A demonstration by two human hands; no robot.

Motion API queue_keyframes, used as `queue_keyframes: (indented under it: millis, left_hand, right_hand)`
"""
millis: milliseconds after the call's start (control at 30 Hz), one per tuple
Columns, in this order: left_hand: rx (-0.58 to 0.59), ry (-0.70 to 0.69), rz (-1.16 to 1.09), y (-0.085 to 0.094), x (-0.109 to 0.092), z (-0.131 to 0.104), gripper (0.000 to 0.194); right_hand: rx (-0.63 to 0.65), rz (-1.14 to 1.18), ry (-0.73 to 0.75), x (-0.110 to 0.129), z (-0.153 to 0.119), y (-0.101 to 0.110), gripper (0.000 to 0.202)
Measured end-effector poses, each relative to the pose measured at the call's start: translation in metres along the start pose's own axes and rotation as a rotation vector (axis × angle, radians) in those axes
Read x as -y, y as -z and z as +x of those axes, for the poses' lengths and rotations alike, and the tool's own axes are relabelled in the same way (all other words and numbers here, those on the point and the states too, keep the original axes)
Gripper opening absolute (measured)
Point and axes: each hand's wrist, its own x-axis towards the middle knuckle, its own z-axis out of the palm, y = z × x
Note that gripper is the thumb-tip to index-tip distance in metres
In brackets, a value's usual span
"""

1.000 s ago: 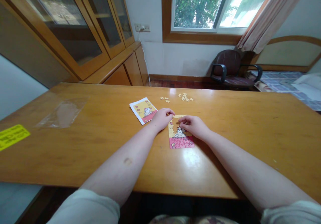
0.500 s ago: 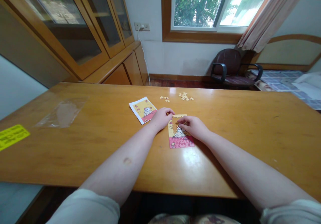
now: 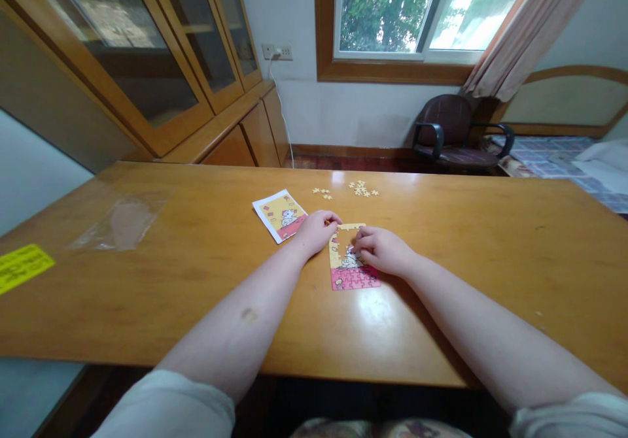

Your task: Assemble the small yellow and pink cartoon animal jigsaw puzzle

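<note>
A partly assembled puzzle [image 3: 354, 278], pink below and yellow above with a white figure, lies on the wooden table with a gap in its upper middle. My left hand [image 3: 318, 231] rests at its upper left edge, fingers bent together; whatever they hold, if anything, is too small to make out. Over the right side of the puzzle is my right hand [image 3: 385, 250], its fingers closed and touching the white figure; a piece under them cannot be made out. A picture card [image 3: 279, 214] lies just left of my left hand.
Loose pieces sit in two groups beyond the puzzle, a small one [image 3: 322, 193] and a larger one [image 3: 362, 189]. A clear plastic bag [image 3: 128, 222] and a yellow label [image 3: 24, 267] are on the left of the table [image 3: 206, 248]. A chair [image 3: 449, 131] stands behind.
My right hand has shifted slightly right and its fingers have drawn in, pressing on the puzzle by the white figure. My left hand has not visibly moved.
</note>
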Motion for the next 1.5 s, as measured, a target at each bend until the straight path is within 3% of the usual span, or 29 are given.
queue_keyframes:
  millis: [133, 333, 467, 767, 1000, 1100, 1300, 1500]
  left_hand:
    - [0.002, 0.009, -0.011, 0.001, -0.001, 0.000, 0.022]
    - [0.006, 0.031, -0.019, 0.002, -0.003, -0.001, 0.022]
    - [0.011, 0.029, -0.037, 0.000, 0.000, 0.000, 0.022]
    - [0.003, 0.030, -0.036, -0.001, 0.001, 0.002, 0.023]
    - [0.005, 0.035, -0.040, 0.000, 0.000, 0.001, 0.022]
    - [0.004, 0.030, -0.035, 0.000, 0.000, 0.001, 0.022]
    - [0.000, 0.025, -0.029, 0.000, 0.000, 0.000, 0.023]
    - [0.007, 0.034, -0.024, 0.003, -0.003, -0.001, 0.023]
  right_hand:
    - [-0.032, 0.050, -0.046, 0.000, 0.002, -0.002, 0.026]
    - [-0.376, -0.011, -0.429, -0.030, 0.006, -0.006, 0.022]
    - [-0.405, -0.103, -0.577, -0.046, 0.016, -0.003, 0.028]
    - [-0.225, -0.448, -0.510, -0.060, 0.062, 0.006, 0.043]
    - [-0.308, -0.312, -0.396, -0.075, 0.050, 0.004, 0.026]
    - [-0.354, -0.302, -0.405, -0.077, 0.048, 0.005, 0.029]
    - [-0.252, -0.331, -0.381, -0.080, 0.051, 0.006, 0.031]
    - [-0.273, -0.268, -0.406, -0.075, 0.052, 0.006, 0.019]
